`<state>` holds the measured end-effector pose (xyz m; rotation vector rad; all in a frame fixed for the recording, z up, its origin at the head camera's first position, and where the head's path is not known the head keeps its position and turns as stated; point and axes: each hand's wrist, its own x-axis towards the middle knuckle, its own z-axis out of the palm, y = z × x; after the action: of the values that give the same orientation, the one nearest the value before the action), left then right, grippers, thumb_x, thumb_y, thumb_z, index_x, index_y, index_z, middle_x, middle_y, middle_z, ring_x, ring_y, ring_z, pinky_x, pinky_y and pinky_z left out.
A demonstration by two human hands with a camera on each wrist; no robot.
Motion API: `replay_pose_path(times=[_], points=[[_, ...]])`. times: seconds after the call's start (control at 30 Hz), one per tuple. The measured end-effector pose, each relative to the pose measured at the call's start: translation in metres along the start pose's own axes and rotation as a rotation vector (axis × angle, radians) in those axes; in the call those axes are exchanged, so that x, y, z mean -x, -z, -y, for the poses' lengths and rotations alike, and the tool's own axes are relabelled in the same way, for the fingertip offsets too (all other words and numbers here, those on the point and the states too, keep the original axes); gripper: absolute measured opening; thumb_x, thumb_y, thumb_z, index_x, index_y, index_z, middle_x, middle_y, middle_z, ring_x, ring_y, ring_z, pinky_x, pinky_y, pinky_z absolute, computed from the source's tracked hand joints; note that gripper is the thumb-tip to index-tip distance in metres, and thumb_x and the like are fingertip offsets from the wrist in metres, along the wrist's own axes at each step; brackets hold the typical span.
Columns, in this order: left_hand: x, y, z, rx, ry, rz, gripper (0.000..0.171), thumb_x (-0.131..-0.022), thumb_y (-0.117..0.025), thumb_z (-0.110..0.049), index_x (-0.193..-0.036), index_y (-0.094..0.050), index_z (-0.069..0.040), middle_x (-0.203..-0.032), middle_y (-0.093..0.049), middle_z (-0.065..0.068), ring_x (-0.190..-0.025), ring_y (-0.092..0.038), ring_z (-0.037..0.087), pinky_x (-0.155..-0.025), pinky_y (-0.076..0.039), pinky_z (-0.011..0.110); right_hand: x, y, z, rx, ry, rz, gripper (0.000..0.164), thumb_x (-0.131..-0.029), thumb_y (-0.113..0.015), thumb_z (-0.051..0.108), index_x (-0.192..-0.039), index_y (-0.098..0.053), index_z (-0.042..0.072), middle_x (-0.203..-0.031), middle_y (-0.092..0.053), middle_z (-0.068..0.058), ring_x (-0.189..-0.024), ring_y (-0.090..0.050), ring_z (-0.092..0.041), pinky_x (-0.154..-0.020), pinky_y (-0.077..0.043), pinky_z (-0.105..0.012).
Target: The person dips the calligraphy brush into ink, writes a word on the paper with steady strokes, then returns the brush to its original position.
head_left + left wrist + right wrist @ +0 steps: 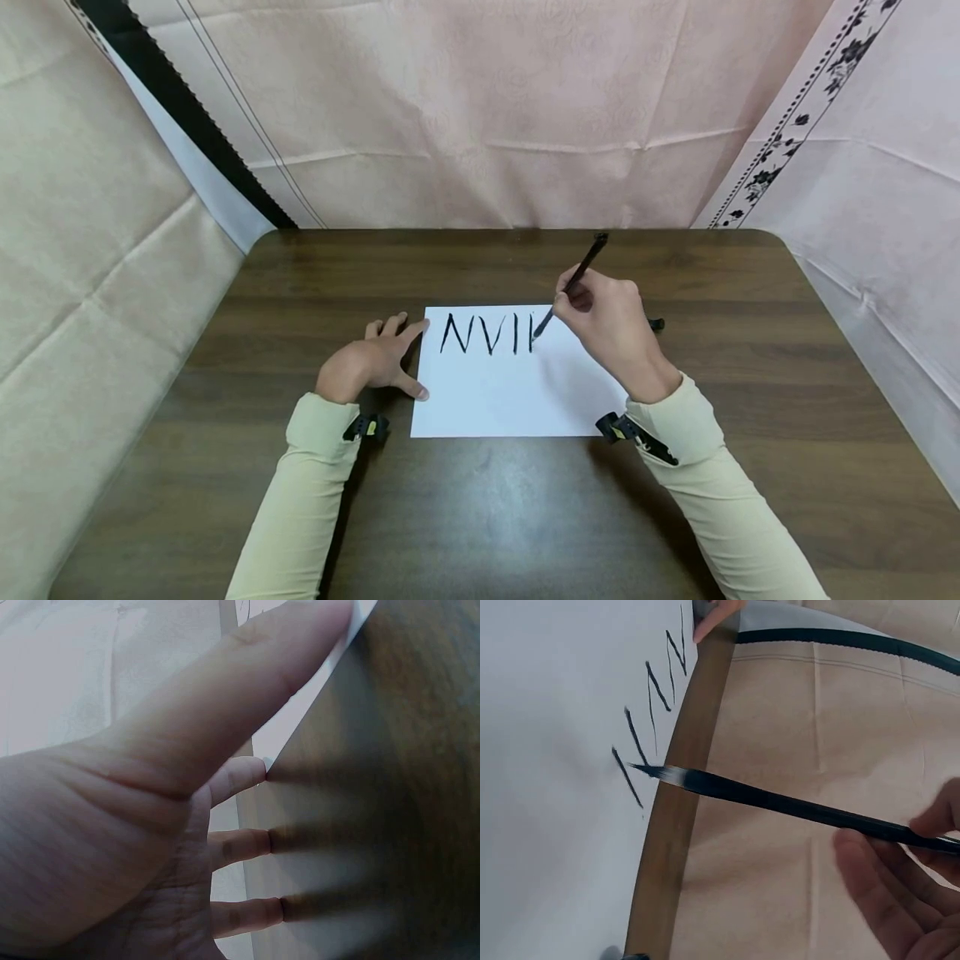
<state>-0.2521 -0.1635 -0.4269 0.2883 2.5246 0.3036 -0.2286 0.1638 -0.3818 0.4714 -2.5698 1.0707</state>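
Note:
A white sheet of paper (487, 400) lies on the table, with black painted strokes (491, 335) in a row along its upper part. My right hand (611, 321) pinches a dark-handled paintbrush (765, 799) between thumb and fingers. Its dark, pointed bristles (649, 770) are over the paper by the rightmost strokes, and in the head view the handle leans up to the right. At the paper's left edge, my left hand (375, 362) rests with its fingers spread. Its thumb (247, 682) and index fingertip lie on the sheet's margin, the other fingertips on the wood.
The brown wooden table (480, 525) has rounded far corners. A small black object (657, 324) shows just past my right hand, mostly hidden behind it. Pale cloth (480, 117) hangs behind the table and along both sides. Each wrist wears a black strapped device (637, 435).

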Motion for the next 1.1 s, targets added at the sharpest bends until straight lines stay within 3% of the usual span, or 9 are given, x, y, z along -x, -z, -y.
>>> replay_pose_path(times=[0.13,0.37,0.7,1.1], points=[[-0.001,-0.001,0.0,-0.005,0.002,-0.002,0.119,-0.086,-0.088,-0.048,-0.171,-0.01,-0.021,-0.175,0.003,0.022,-0.157,-0.002,0.054,-0.114,-0.032,0.074,-0.002,-0.001,-0.005,-0.039,-0.004,-0.077,0.01,-0.099,-0.064,0.0,-0.103,-0.073,0.001,-0.095,-0.078,-0.014,-0.087,-0.077,-0.026,-0.078,-0.063,-0.045],[-0.002,-0.002,0.001,-0.011,0.0,-0.008,0.119,-0.086,-0.088,-0.048,-0.171,-0.01,-0.021,-0.175,0.003,0.022,-0.156,-0.004,0.055,-0.113,-0.033,0.074,-0.004,-0.012,-0.02,-0.083,-0.032,-0.087,0.012,-0.101,-0.063,0.0,-0.107,-0.073,-0.003,-0.102,-0.078,-0.018,-0.092,-0.078,-0.029,-0.082,-0.063,-0.047],[0.0,0.0,-0.001,0.001,-0.002,0.0,0.119,-0.086,-0.088,-0.048,-0.171,-0.009,-0.02,-0.175,0.004,0.022,-0.156,-0.002,0.056,-0.114,-0.03,0.076,-0.005,-0.01,-0.026,-0.037,-0.047,-0.076,0.01,-0.1,-0.065,0.002,-0.106,-0.073,-0.002,-0.101,-0.077,-0.019,-0.091,-0.078,-0.03,-0.08,-0.063,-0.047],[-0.001,0.0,0.0,-0.008,-0.007,-0.004,0.119,-0.085,-0.088,-0.048,-0.171,-0.01,-0.02,-0.175,0.004,0.023,-0.156,-0.002,0.056,-0.113,-0.032,0.076,-0.005,0.001,-0.023,0.055,-0.135,-0.085,0.009,-0.099,-0.063,0.003,-0.101,-0.072,0.001,-0.093,-0.078,-0.017,-0.085,-0.076,-0.029,-0.068,-0.06,-0.045]])
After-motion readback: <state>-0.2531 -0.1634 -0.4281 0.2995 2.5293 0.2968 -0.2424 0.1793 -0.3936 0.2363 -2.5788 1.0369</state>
